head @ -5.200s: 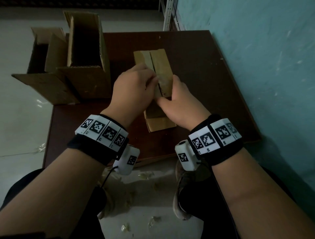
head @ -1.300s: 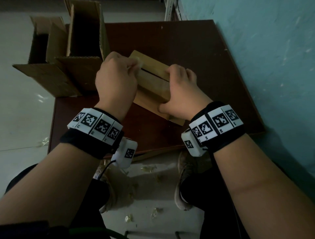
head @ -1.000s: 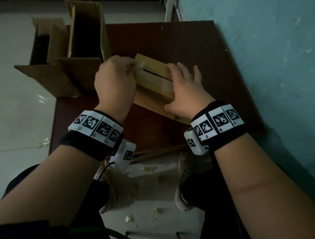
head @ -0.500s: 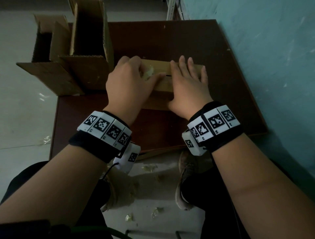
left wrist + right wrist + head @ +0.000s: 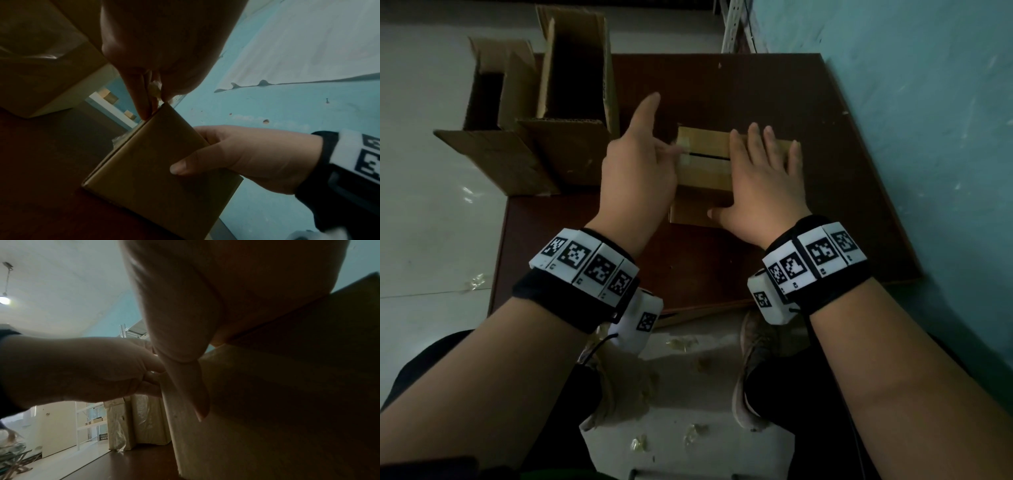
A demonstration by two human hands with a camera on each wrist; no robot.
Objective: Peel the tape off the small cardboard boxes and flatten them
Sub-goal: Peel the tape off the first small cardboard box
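Note:
A small brown cardboard box (image 5: 705,171) lies crosswise on the dark wooden table (image 5: 722,260), with a dark slit along its top seam. My left hand (image 5: 675,153) is at the box's left end. Its thumb and a finger pinch a crumpled bit of clear tape (image 5: 155,88) at the top corner, while the index finger points away. My right hand (image 5: 760,174) lies flat on the right half of the box top with straight fingers, thumb (image 5: 180,167) against the near face. In the right wrist view, the box (image 5: 267,402) fills the right side under my palm.
Two large open cardboard boxes (image 5: 575,102) (image 5: 493,99) stand at the table's back left, close to my left hand. A teal wall (image 5: 911,137) runs along the right edge. Tape scraps (image 5: 685,342) lie on the floor by my shoes.
The box has turned from a diagonal to lying crosswise. My right hand has gone from gripping its end to lying flat on top. My left hand has drawn left and its index finger has straightened.

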